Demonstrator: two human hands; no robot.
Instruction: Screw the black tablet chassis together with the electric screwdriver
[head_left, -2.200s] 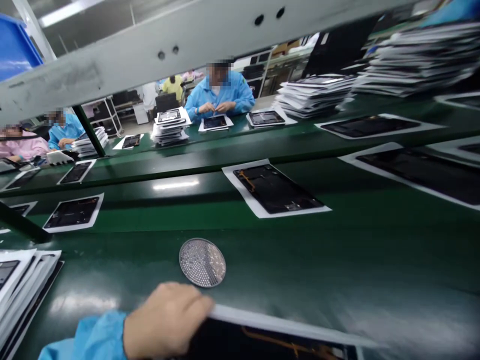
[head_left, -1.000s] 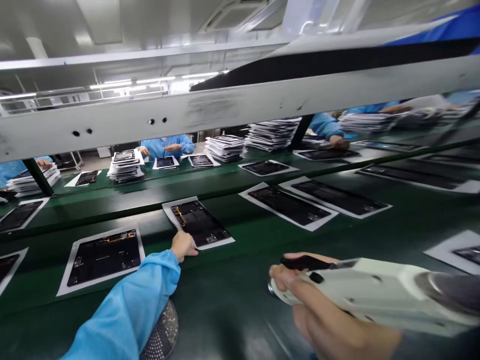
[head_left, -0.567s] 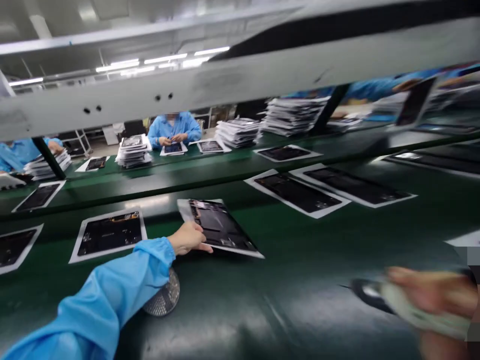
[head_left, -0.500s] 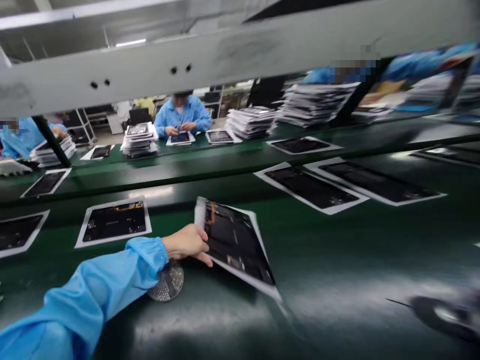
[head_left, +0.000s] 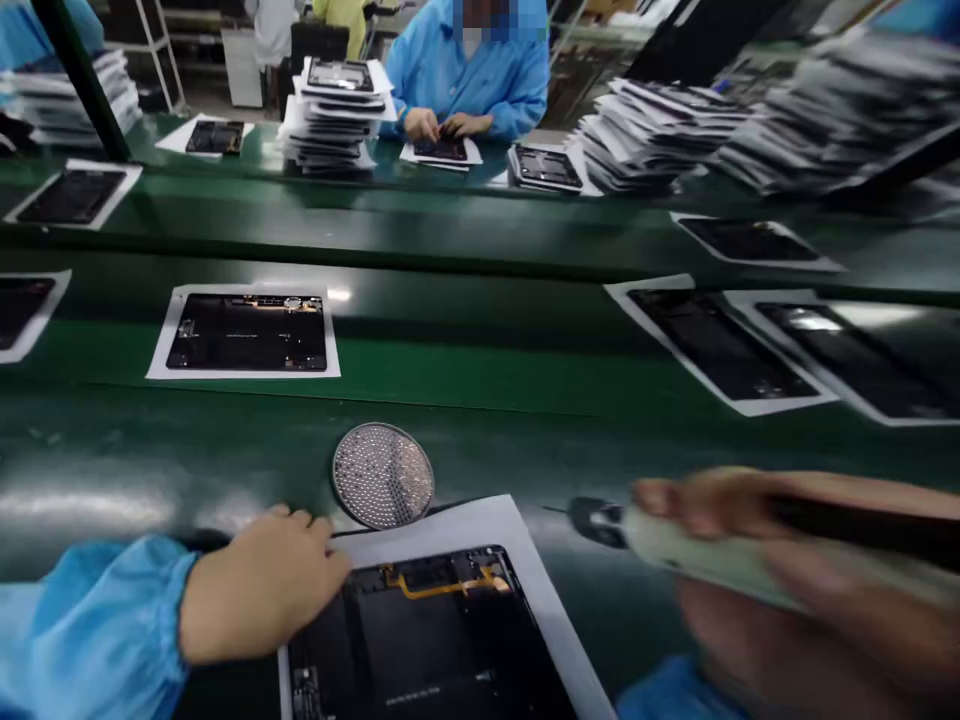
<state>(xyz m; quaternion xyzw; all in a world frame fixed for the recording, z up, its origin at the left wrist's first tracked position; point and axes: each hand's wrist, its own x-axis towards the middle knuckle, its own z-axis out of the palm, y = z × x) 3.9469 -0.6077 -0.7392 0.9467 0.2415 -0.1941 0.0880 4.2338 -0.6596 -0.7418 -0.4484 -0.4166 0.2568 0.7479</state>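
A black opened device on a white sheet point(head_left: 480, 525) lies right in front of me on the green bench. My left hand point(head_left: 259, 590) rests on its upper left corner, fingers curled over the sheet's edge. Just beyond that corner sits a round perforated metal dish point(head_left: 383, 476). My right hand point(head_left: 757, 580), blurred by motion, is wrapped round a pale electric screwdriver point(head_left: 675, 555) whose dark tip points left, a little right of the sheet and apart from it.
More black devices on white sheets point(head_left: 245, 333) point(head_left: 716, 345) lie along the green conveyor point(head_left: 480, 360). Across it a person in a blue coat point(head_left: 469, 75) works between stacks of trays point(head_left: 337, 105) point(head_left: 660, 135).
My left hand has drawn the device on its sheet from the conveyor down to the bench in front of me. My right hand has come in closer with the screwdriver. My head has tipped down.
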